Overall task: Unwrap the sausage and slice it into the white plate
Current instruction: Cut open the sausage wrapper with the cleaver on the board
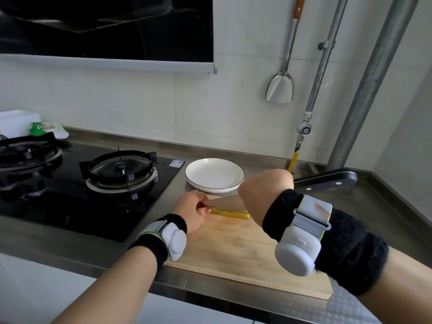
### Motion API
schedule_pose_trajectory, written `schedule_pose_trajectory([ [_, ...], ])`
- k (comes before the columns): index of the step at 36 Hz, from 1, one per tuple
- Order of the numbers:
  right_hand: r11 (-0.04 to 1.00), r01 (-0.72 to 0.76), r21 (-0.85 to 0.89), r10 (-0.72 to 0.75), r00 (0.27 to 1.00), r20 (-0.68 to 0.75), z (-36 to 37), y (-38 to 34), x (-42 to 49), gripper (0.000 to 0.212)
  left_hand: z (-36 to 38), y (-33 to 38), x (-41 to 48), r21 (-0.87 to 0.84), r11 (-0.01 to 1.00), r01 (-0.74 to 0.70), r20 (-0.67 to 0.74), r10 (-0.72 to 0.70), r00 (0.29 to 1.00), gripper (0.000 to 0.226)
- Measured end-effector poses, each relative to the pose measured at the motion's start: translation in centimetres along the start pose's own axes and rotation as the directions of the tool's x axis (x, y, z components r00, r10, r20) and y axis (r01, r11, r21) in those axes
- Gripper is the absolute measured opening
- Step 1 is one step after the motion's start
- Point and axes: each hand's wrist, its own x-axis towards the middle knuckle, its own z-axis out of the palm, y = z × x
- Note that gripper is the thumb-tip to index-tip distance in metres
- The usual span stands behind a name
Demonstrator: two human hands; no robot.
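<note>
A yellow-wrapped sausage [231,214] lies on the far part of the wooden cutting board [245,253]. My left hand [192,211] pinches its left end. My right hand [264,192] grips a knife with a black handle [327,182]; the knife blade [225,204] lies along the sausage, its tip by my left fingers. The white plate [214,175] stands empty just behind the board.
A black gas hob [98,183] with two burners fills the counter to the left. A metal spatula [280,87] hangs on the tiled wall, and pipes [364,90] run down at the right. A white box [18,123] sits at the far left.
</note>
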Motion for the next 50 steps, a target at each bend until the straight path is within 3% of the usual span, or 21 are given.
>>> schedule_pose_trajectory([
  [13, 1.0, 0.004, 0.001, -0.004, 1.0, 0.014, 0.2, 0.4, -0.4, 0.012, 0.1, -0.1, -0.1, -0.045, 0.999, 0.002, -0.014, -0.002, 1.0, 0.02],
  [24, 0.999, -0.021, 0.039, 0.02, 1.0, 0.014, 0.7, 1.3, -0.7, 0.021, 0.1, -0.2, -0.2, -0.051, 0.998, -0.025, -0.024, 0.024, 0.999, 0.02],
  [50, 0.994, -0.044, 0.103, 0.038, 0.998, 0.059, 1.1, 2.4, -1.9, 0.017, 0.2, -0.1, -0.3, -0.042, 0.999, -0.032, -0.042, 0.03, 0.999, 0.016],
])
